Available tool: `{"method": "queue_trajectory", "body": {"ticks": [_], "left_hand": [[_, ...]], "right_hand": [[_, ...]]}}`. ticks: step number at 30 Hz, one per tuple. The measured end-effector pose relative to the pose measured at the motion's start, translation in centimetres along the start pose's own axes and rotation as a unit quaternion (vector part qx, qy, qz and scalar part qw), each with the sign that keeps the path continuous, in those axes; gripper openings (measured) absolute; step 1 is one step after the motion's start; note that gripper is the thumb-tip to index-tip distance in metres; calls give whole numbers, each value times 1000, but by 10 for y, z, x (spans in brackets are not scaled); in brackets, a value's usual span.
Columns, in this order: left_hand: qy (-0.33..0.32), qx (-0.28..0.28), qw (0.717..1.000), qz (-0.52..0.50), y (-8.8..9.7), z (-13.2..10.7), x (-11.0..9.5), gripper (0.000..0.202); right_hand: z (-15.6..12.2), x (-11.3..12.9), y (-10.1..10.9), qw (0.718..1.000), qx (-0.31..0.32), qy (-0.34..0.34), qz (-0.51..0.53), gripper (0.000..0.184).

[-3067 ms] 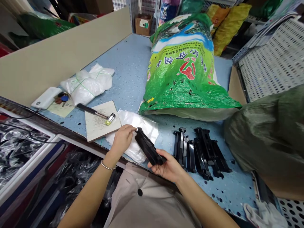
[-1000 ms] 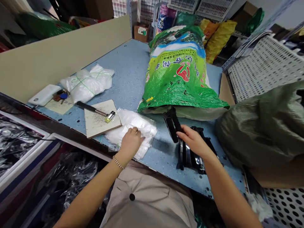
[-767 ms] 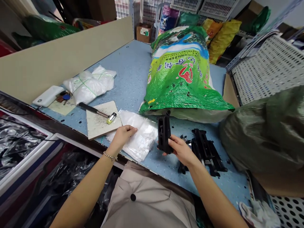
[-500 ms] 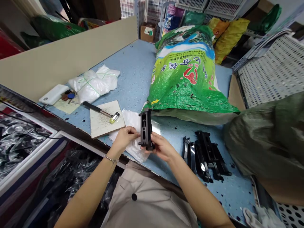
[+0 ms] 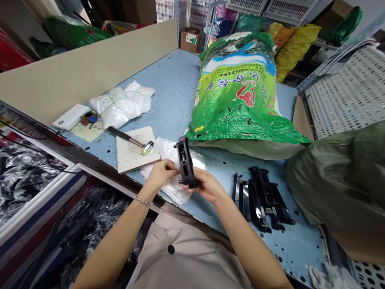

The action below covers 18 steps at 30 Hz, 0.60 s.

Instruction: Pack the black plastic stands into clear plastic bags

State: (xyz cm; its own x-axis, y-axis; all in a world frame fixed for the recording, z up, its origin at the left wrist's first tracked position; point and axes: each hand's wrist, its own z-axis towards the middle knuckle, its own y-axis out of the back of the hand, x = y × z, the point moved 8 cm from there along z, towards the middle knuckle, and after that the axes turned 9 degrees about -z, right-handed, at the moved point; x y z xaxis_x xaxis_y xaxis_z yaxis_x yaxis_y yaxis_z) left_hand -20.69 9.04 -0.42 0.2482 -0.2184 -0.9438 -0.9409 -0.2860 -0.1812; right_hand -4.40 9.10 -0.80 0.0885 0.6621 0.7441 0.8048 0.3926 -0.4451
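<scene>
My right hand is closed round the lower end of a long black plastic part with slots along its face. The part is held up and leans slightly left at its top. My left hand has its thumb and fingers pinched together close to the part's left side; anything between the fingertips is too small to make out. Beneath both hands lie thin clear plastic bags at the table's front edge. To the right, several similar black parts rest in a loose pile.
A hammer lies on a pale square board. Behind it are a wrapped white bundle, keys and a white power bank. A large green sack covers the back of the blue table; a dark sack stands right.
The black part has tilted so that its top leans further left. Both hands keep about the same place, and the view has shifted slightly.
</scene>
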Motion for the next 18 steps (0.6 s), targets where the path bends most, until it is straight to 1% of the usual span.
{"method": "queue_trajectory", "body": {"ticks": [2,4,5,7,9,10,12,14,15,16,18], "left_hand": [[21,10,1000,-17,4,0,1,29],[31,9,999,-32,10,-1,-1,29],[26,1,999,-31,14,-2,-3,30],[4,-12,1000,-10,16,-2,-8,27],[-17,-4,999,29,10,-3,-10,23],[-24,4,999,46,7,-3,-10,21],[-32,12,998,53,5,-4,-10,20],[-39,-10,999,27,14,-6,-12,21],[-53,-29,998,18,22,-9,-15,21],[-80,-48,995,23,30,-12,-21,20],[-166,-59,980,97,38,-22,-39,10]], "right_hand": [[4,-2,8,999,-52,2,-9,18],[2,2,16,995,-95,23,-1,17],[0,5,15,995,-94,36,3,18],[-3,10,5,997,-53,51,3,23],[-1,11,-10,999,-1,45,-11,25],[2,11,-14,999,10,39,-16,25],[10,8,-16,1000,1,26,-12,23],[19,6,-8,999,-29,20,8,22],[22,5,-4,999,-42,18,16,22],[24,4,1,998,-52,17,18,22],[20,3,9,997,-71,26,6,22]]}}
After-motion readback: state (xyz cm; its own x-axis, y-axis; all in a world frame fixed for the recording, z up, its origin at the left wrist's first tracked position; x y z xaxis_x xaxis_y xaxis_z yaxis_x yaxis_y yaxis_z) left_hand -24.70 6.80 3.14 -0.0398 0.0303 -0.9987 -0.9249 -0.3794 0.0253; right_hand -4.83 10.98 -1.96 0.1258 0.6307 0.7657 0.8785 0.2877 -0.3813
